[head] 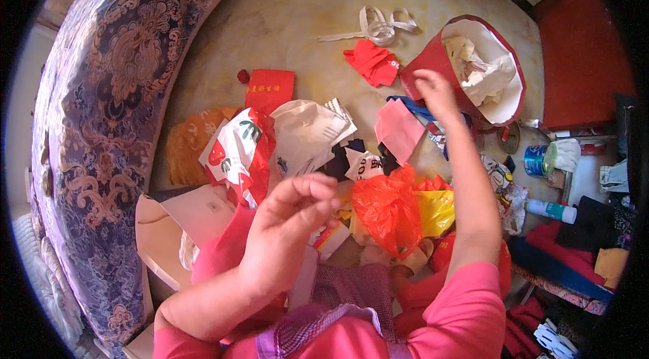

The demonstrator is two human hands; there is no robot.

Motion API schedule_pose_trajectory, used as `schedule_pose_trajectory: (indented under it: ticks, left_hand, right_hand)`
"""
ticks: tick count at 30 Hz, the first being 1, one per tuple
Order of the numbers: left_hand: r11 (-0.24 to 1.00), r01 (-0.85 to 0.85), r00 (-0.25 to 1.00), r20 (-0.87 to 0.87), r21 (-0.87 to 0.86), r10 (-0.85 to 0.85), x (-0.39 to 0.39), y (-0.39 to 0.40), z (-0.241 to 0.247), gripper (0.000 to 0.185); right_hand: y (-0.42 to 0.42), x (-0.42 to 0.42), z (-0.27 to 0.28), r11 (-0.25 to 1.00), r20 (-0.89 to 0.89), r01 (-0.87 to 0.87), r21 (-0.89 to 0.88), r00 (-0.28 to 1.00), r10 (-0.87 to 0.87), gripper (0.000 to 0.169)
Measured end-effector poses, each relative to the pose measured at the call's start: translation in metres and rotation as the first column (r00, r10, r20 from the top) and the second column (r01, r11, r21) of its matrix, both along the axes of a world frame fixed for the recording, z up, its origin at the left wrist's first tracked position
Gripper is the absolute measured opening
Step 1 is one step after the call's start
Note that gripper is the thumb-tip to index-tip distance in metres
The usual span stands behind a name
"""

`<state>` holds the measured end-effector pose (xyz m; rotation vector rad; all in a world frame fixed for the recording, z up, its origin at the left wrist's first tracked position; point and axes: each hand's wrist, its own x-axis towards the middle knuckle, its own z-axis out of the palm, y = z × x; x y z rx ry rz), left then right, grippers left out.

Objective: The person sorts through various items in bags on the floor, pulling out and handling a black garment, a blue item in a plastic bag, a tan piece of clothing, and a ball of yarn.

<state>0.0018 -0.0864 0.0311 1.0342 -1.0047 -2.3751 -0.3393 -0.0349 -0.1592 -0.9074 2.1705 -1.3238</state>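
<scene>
My left hand (291, 227) is raised over the pile, its fingers loosely curled and nothing visible in it. Below it lies a red-and-white plastic bag (241, 148) with strawberry prints, beside a white plastic bag (309, 131). My right hand (435, 94) is stretched forward, apparently with nothing in it, beside a tilted dark-red bin (431, 60) that holds crumpled pale paper or plastic (487, 75). Pink folded sheets (400, 128) lie just left of my right forearm. Nearer my lap rest a crumpled orange-red plastic bag (388, 207) and a yellow bag (436, 212).
Ahead on the floor are folded red bags (374, 62), a white strap (380, 32) and a red paper bag (274, 89). A patterned, cloth-covered bed or sofa (121, 105) borders the left. An open cardboard box (157, 237) is near my left elbow. A tin (537, 160) stands right.
</scene>
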Motion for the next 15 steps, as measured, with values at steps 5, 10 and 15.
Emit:
schedule_pose_trajectory:
  ticks: [5,10,15]
  left_hand:
    - [0.997,-0.058,0.996,-0.065,0.049,0.061,0.005,-0.006,0.015,0.01]
    - [0.995,-0.055,0.998,0.001,0.08,0.055,0.018,-0.035,0.014,0.012]
    - [0.978,-0.142,0.98,0.16,0.153,0.118,0.008,-0.056,0.003,0.011]
  right_hand:
    - [-0.056,-0.015,-0.133,0.983,-0.052,0.101,0.156,0.994,-0.093,0.029]
    - [-0.126,-0.044,-0.159,0.965,-0.518,0.138,0.221,0.856,-0.004,0.038]
    - [-0.183,-0.092,-0.164,0.939,-0.562,0.143,0.313,0.825,0.061,0.043]
